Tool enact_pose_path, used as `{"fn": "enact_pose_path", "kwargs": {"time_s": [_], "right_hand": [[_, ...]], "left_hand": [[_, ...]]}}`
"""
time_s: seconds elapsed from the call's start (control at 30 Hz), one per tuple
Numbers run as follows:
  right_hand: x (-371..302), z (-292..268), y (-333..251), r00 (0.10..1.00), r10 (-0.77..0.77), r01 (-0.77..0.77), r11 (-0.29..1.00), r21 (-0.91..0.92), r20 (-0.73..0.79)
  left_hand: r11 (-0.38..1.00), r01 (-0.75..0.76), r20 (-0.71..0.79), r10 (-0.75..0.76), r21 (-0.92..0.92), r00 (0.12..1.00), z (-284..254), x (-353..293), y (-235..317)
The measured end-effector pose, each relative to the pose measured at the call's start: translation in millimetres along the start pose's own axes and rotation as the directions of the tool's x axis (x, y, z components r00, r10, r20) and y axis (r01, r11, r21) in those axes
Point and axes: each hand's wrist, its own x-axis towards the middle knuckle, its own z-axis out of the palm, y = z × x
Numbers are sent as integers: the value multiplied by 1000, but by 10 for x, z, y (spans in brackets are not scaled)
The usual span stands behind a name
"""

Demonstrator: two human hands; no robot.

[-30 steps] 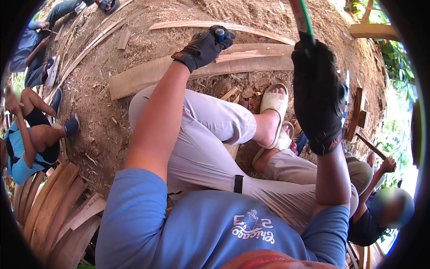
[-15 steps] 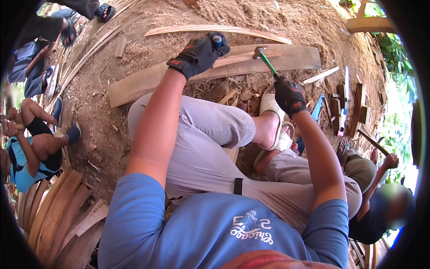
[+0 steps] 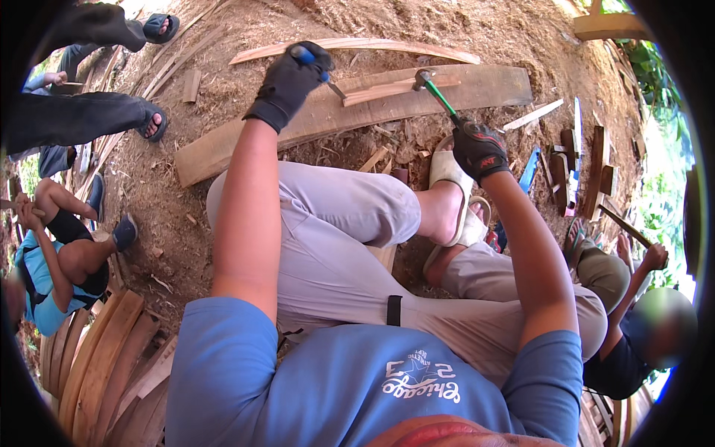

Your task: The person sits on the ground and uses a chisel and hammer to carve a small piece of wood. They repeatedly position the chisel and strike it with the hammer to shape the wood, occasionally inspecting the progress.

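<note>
My left hand [image 3: 287,86], in a black glove, is closed round the blue handle of a chisel [image 3: 337,91]. Its thin metal blade points down and right, near the left end of a narrow wood strip [image 3: 387,90]. That strip lies on a broad curved board [image 3: 231,149] on the ground beyond my knees. My right hand [image 3: 480,151], gloved too, grips a hammer [image 3: 439,98] by its green handle. The hammer's metal head is over the strip's right part; whether it touches the wood I cannot tell.
A long thin wood strip [image 3: 357,45] lies beyond the board. At right are a handsaw [image 3: 577,141], dark wooden blocks [image 3: 596,171] and a seated person [image 3: 633,335] holding a tool. Another person [image 3: 59,261] sits at left, beside stacked curved planks [image 3: 97,357].
My left hand has lifted away to the left and turned, so the chisel's blade shows. My right hand and the hammer have barely shifted. A person's legs at upper left have moved further into view.
</note>
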Motion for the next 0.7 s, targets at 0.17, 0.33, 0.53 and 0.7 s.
{"fn": "enact_pose_path", "kwargs": {"time_s": [0.17,0.33,0.53,0.7], "right_hand": [[38,133,29,999,27,-25,999,44,-47],[107,172,120,1000,-26,25,992,122,12],[96,139,83,998,-5,0,997,83,58],[67,106,74,998,10,-18,992,122,65]], "left_hand": [[996,22,-279,-45,-87,959,-321,187,79],[934,-331,-310,357,135,881,-265,247,102],[832,-475,2,495,285,869,633,292,130],[841,-447,122,431,304,894,820,288,154]]}}
